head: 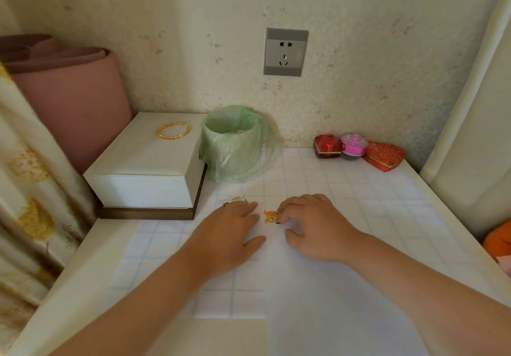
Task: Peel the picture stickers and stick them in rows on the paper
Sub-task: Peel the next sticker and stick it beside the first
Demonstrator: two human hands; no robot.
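The gridded table is covered by the white paper, which is pressed flat under the left hand, fingers straight, nothing gripped. A white box and a green-bagged bin are parked beyond those fingers. The right hand is curled, with the orange sticker pinched at its edge, between both sets of fingertips. A sticker sheet is seen just past the left fingertips.

Soft even daylight, faint shadows; slight blur, wide-angle bending at edges
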